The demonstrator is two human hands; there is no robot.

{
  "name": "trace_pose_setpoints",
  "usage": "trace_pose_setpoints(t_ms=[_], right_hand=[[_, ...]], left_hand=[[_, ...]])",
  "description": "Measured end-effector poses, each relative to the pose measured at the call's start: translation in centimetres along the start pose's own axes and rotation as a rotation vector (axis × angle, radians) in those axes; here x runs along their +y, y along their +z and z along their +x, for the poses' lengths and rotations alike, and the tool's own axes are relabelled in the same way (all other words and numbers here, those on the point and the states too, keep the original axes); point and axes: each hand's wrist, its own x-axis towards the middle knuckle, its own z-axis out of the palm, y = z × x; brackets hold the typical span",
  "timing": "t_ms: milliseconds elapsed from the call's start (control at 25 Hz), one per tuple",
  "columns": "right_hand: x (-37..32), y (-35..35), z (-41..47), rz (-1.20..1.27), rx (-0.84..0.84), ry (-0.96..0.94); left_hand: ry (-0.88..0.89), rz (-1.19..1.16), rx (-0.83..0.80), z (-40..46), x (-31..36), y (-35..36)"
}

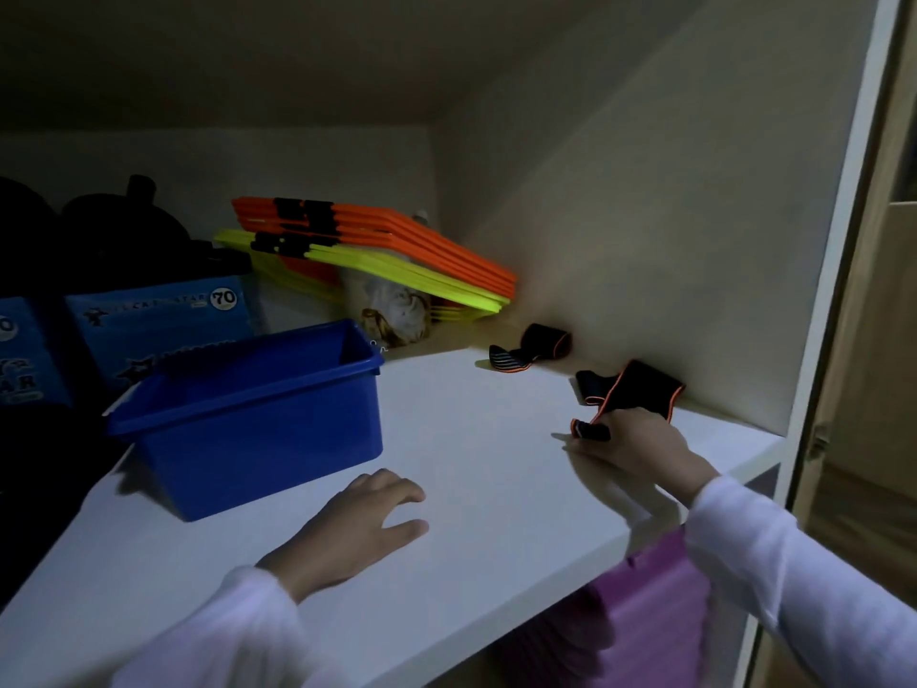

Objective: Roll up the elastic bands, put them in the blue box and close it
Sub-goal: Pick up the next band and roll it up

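Note:
An open blue box (pixel 258 419) stands on the white shelf (pixel 496 489), left of centre, and no lid is in view. Two black elastic bands with orange edges lie by the right wall. The far band (pixel 541 342) is partly unrolled and lies untouched. The near band (pixel 630 389) trails down into my right hand (pixel 630 449), whose fingers pinch its loose end. My left hand (pixel 362 518) rests flat on the shelf in front of the box, fingers apart, holding nothing.
Orange and yellow flat hurdles (pixel 377 255) lean in the back corner, with a crumpled bag (pixel 397 310) below them. Blue cartons (pixel 163 320) and dark objects fill the left. A purple container (pixel 655 603) sits on the shelf below. The cabinet's side wall (pixel 670 240) bounds the right.

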Motion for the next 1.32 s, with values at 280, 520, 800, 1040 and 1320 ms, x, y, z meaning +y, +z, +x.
trace_pose_setpoints(t_ms=[280, 520, 800, 1040, 1320], right_hand=[[-8.7, 0.0, -4.5, -0.082, -0.066, -0.264], [-14.6, -0.7, -8.9, -0.066, -0.177, -0.418], [-15.7, -2.9, -8.3, 0.163, -0.404, -0.523], [-9.7, -1.1, 2.4, 0.066, -0.14, -0.253], [-5.9, 2.5, 9.4, -0.132, -0.242, -0.135]], left_hand=[[-0.046, -0.111, -0.034, -0.8, 0.3, -0.2], [0.001, -0.295, -0.098, -2.2, 0.1, -1.0], [0.114, -0.289, -0.072, -3.0, 0.1, -1.3], [0.083, -0.274, -0.068, -4.3, -2.0, -2.2], [0.006, -0.321, -0.095, -5.4, -2.6, -3.0]])
